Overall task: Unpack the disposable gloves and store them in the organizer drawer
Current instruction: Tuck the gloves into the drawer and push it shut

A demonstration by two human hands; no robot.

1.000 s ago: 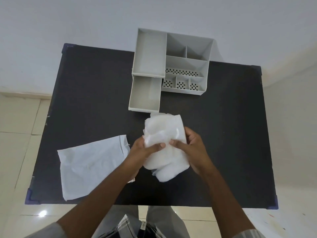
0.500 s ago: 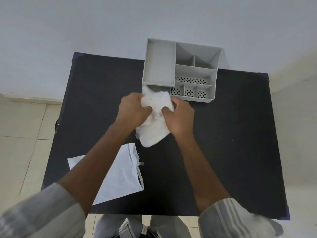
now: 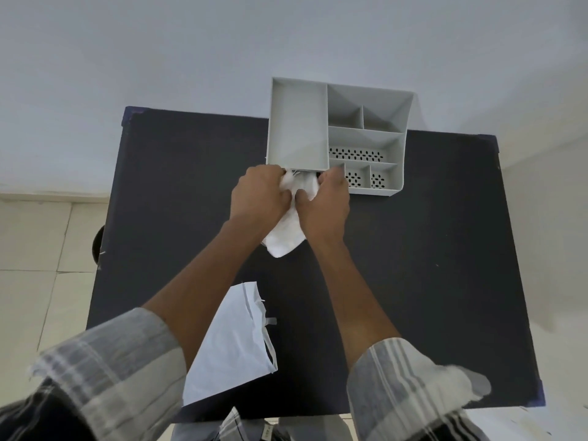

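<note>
A bundle of white translucent disposable gloves (image 3: 286, 238) is pressed between both hands at the front of the grey plastic organizer (image 3: 299, 122). My left hand (image 3: 257, 197) grips the bundle's left side and my right hand (image 3: 324, 205) grips its right side. The bundle's far end sits at the drawer opening under the organizer's left tray; the near end hangs out toward me. The drawer itself is hidden by my hands. The empty white packaging bag (image 3: 235, 338) lies flat near the table's front edge, partly under my left forearm.
The organizer stands at the back edge of the black table (image 3: 445, 249), against a pale wall, with several open compartments on its right (image 3: 366, 144). Tiled floor lies to the left of the table.
Both hands carried the glove bundle from the table's middle up to the organizer's drawer and have pushed its far end in. The view shifted forward over the table.
</note>
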